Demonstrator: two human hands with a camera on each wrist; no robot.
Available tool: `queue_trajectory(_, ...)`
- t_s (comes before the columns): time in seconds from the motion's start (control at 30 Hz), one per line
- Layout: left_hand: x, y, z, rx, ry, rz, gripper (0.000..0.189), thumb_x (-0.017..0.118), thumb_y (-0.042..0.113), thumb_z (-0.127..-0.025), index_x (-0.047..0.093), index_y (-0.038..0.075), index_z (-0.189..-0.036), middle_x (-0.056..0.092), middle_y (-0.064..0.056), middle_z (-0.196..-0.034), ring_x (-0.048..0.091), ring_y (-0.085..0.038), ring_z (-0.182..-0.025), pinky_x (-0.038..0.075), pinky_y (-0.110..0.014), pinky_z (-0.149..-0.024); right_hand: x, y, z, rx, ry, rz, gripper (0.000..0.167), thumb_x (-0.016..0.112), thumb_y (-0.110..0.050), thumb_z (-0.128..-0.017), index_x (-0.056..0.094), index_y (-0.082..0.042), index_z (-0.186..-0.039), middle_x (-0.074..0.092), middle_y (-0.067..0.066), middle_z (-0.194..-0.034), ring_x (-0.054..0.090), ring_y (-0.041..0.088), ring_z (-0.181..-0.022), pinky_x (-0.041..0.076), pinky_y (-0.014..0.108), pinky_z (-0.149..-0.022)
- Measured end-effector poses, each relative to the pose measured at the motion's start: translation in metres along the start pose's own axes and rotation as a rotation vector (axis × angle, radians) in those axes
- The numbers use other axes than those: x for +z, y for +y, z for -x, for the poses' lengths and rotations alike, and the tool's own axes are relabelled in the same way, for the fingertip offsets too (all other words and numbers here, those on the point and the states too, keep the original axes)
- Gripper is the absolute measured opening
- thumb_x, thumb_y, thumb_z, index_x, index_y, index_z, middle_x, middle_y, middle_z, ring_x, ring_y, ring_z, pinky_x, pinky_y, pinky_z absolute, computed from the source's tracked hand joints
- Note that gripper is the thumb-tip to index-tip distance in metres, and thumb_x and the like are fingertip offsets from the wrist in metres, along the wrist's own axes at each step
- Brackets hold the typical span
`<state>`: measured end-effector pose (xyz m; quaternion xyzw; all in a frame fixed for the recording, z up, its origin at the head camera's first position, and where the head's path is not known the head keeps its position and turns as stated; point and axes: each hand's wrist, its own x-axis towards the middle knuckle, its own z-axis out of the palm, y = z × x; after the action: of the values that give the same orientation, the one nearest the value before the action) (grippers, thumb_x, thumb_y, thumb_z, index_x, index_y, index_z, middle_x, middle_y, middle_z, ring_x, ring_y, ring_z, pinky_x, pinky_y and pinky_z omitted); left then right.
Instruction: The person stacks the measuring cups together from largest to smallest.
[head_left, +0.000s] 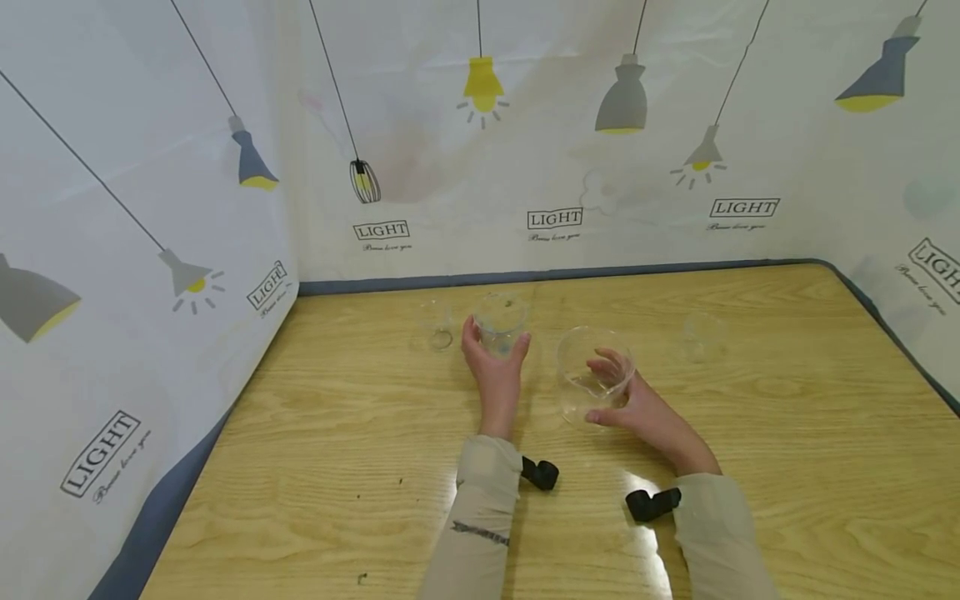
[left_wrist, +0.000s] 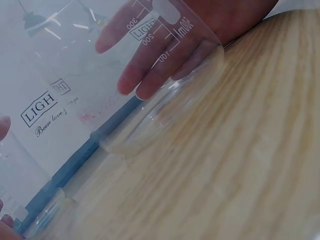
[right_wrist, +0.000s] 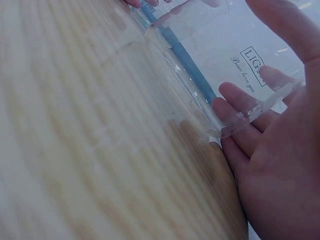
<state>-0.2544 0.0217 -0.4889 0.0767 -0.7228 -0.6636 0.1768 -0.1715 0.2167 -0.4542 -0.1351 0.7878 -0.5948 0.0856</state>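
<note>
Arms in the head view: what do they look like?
The left sleeve and right sleeve are long and beige; the left bears a dark patterned strip. The left camera and right camera beside them are black and stubby. No gloves show.

left fingers (head_left: 469,333) bent | right fingers (right_wrist: 237,157) gently curved | forearms (head_left: 498,418) extended forward

The head view looks forward and down over the worktop (head_left: 337,467); both tilted wrist views, low and close, face its far edge, sharing the large beaker (head_left: 579,379).
</note>
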Motion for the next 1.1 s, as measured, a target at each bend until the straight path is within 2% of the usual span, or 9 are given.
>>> queue_trajectory(0.13, 0.000, -0.002, -0.001, -0.004, -0.002, -0.013, 0.085, 0.072, 0.047, -0.069, 0.022, 0.033, -0.136, 0.027, 0.001, -0.137, 0.024, -0.012, -0.126, 0.025, -0.036, -0.101, 0.000, 0.000, 0.000, 0.005, -0.001, 0.016, 0.087, 0.070, -0.008, -0.076, 0.014, -0.012, -0.141, 0.028, 0.018, -0.140, 0.022, 0.034, -0.128, 0.012, 0.056, -0.100)
queue_trajectory(0.37, -0.002, -0.001, -0.001, 0.008, -0.001, -0.035, 0.077, 0.070, 0.039, -0.074, 0.026, 0.026, -0.136, 0.031, 0.000, -0.133, 0.027, -0.014, -0.123, 0.026, -0.036, -0.100, 0.000, -0.001, 0.000, -0.008, 0.001, 0.022, 0.087, 0.071, -0.008, -0.075, 0.014, -0.009, -0.141, 0.028, 0.019, -0.140, 0.023, 0.035, -0.128, 0.012, 0.057, -0.100)
queue_trajectory(0.7, -0.004, 0.000, -0.001, 0.001, -0.016, -0.031, 0.078, 0.069, 0.045, -0.073, 0.026, 0.028, -0.136, 0.032, 0.000, -0.133, 0.028, -0.015, -0.123, 0.027, -0.036, -0.099, 0.001, -0.002, 0.000, -0.008, -0.003, -0.006, 0.086, 0.070, -0.007, -0.076, 0.014, -0.009, -0.140, 0.027, 0.020, -0.140, 0.021, 0.036, -0.128, 0.011, 0.056, -0.101)
queue_trajectory(0.87, -0.005, 0.000, -0.001, -0.006, -0.026, -0.023, 0.076, 0.068, 0.044, -0.074, 0.026, 0.030, -0.136, 0.032, 0.002, -0.133, 0.028, -0.012, -0.123, 0.027, -0.035, -0.099, -0.001, 0.008, -0.002, -0.013, -0.004, -0.027, 0.086, 0.070, -0.006, -0.076, 0.015, -0.013, -0.141, 0.027, 0.017, -0.141, 0.021, 0.034, -0.129, 0.010, 0.057, -0.101)
queue_trajectory(1.1, -0.006, 0.000, -0.002, 0.009, -0.017, -0.016, 0.075, 0.070, 0.040, -0.074, 0.028, 0.026, -0.135, 0.033, 0.000, -0.131, 0.030, -0.014, -0.122, 0.028, -0.035, -0.099, -0.002, 0.032, -0.008, -0.023, 0.008, 0.016, 0.089, 0.072, -0.012, -0.075, 0.014, -0.016, -0.141, 0.029, 0.009, -0.141, 0.022, 0.029, -0.129, 0.011, 0.057, -0.101)
